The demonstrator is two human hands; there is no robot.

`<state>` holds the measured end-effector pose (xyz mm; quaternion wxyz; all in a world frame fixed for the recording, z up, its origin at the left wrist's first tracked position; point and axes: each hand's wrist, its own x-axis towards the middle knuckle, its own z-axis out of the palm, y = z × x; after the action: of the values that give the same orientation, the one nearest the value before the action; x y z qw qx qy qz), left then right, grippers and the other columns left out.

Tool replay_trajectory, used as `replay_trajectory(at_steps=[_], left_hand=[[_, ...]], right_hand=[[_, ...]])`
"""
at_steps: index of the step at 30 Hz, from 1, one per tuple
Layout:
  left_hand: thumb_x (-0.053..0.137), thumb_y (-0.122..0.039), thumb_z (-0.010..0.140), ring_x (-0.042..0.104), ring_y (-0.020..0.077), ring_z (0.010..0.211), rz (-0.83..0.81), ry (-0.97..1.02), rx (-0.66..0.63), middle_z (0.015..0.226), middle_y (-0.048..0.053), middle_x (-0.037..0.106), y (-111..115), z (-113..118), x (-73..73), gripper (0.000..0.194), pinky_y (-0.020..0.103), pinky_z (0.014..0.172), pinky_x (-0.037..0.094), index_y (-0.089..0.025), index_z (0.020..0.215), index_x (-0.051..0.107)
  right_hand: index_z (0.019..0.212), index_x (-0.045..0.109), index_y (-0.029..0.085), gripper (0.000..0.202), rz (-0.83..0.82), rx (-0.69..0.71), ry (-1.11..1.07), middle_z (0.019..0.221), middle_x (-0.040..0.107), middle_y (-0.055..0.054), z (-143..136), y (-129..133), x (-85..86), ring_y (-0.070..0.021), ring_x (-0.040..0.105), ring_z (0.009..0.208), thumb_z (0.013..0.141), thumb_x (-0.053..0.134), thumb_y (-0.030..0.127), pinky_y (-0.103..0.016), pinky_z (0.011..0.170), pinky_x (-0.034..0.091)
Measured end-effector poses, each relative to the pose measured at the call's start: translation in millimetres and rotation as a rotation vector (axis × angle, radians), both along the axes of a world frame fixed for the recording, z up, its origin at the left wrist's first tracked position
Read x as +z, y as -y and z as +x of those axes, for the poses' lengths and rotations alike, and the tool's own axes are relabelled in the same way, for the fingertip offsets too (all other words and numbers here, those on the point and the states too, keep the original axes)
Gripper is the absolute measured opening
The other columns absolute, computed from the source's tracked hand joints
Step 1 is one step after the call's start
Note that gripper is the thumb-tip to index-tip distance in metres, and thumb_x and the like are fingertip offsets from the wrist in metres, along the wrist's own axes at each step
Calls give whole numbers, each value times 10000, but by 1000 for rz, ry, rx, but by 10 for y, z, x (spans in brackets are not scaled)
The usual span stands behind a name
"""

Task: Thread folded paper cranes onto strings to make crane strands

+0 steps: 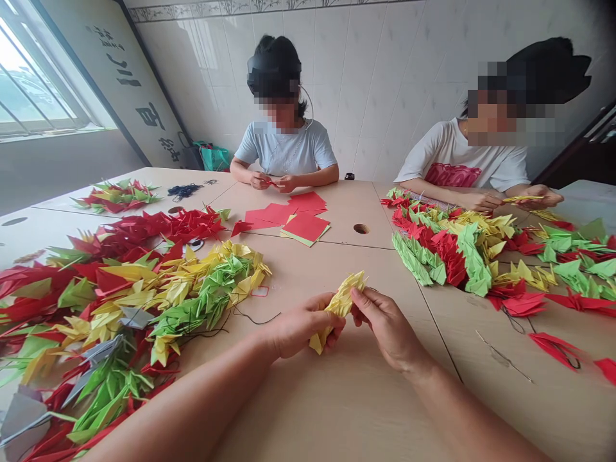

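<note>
A stack of yellow folded paper cranes, nested tightly together, is held above the table in front of me. My left hand wraps round its lower part, the thumb lying across it. At the upper right end, my right hand pinches the stack between thumb and fingers. To the left lies a large heap of folded paper cranes in red, yellow, green and grey, with dark thread trailing out from it. Right of my hand, a long needle rests on the tabletop.
Red and green paper squares lie mid-table near a round hole. More cranes spread across the right side. Two people sit opposite, one holding red paper, the other yellow paper. Dark thread is bundled far left.
</note>
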<state>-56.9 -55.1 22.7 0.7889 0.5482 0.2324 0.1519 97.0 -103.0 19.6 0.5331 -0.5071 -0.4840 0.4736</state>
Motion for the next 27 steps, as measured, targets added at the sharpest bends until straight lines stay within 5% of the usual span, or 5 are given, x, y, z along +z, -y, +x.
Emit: replay_trajectory(at_steps=[7,18,27], left_hand=[[394,-550,822,379,64,463,83,-56,-17,581,-48,357,23,30,45,396,186,427,330,-165,789,480],[338,-620,803,374,57,429,75,-16,54,610,-29,418,56,35,47,492,182,399,332,-164,844,517],[388,-568,817,363,61,364,-147,47,21,505,-63,368,-3,5,17,408,171,344,305,-172,790,485]], right_hand=[[691,577,191,323,24,63,65,637,491,12,2,22,29,-127,427,591,843,482,459,-250,558,381],[638,540,199,340,61,59,37,632,466,2,-7,27,27,-132,414,590,827,499,478,-252,548,381],[737,554,200,301,8,106,-181,648,463,14,16,38,91,-124,419,596,834,484,477,-237,545,362]])
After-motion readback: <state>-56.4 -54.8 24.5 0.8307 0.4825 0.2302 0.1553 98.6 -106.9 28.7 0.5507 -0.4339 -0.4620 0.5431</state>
